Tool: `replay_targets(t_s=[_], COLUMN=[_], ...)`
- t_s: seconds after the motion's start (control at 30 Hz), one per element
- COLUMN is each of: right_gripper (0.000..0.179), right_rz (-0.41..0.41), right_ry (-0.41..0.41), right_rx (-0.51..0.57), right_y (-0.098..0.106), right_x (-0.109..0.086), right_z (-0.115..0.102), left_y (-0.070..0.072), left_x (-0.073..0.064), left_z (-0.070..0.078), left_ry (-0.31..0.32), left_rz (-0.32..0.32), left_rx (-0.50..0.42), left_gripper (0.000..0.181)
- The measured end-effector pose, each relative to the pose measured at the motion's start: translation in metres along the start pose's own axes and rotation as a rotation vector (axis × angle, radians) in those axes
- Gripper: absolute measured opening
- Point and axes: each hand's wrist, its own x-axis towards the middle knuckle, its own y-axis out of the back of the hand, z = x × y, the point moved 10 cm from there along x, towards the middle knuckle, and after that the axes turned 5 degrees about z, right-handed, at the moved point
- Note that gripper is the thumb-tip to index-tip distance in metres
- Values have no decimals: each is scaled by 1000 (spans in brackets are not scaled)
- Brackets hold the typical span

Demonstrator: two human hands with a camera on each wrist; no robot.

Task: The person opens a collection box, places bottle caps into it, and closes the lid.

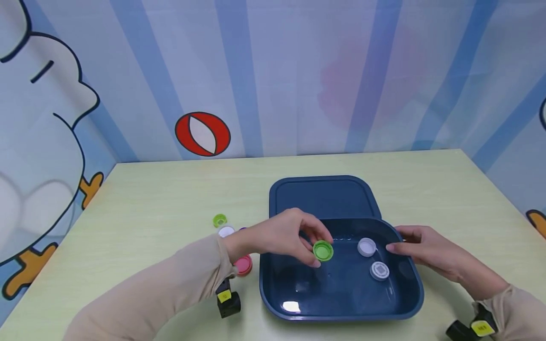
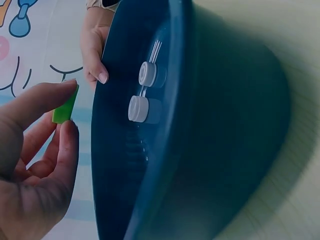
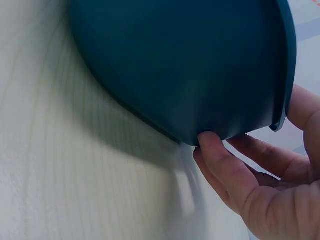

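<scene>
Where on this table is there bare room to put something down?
The table looks bare between the backdrop and the loose green cap, and right of the blue lid. It's crowded left of the box, around the red cap and left sleeve.

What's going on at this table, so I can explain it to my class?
A person's left hand pinches a green cap above an open blue bin, while the right hand grips the bin's right side. Two white caps lie inside it. A green cap at the far left, a white one and a red one lie on the table left of the bin, and a flat blue lid lies just behind it.
</scene>
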Motion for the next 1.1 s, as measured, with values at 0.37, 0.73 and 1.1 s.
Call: replay_targets(t_s=[0.37, 0.73, 1.1], right_gripper=[53, 52, 46], right_rz=[-2, -2, -14], right_ry=[6, 3, 12], right_rx=[-5, -10, 15], right_y=[0, 1, 2], right_x=[0, -1, -2], right_z=[0, 0, -1], left_y=[-7, -24, -52], left_x=[19, 41, 64], left_z=[5, 16, 23], left_ry=[-49, -116, -169], left_rz=[-20, -76, -174], left_rx=[-7, 17, 133], left_gripper=[37, 38, 36])
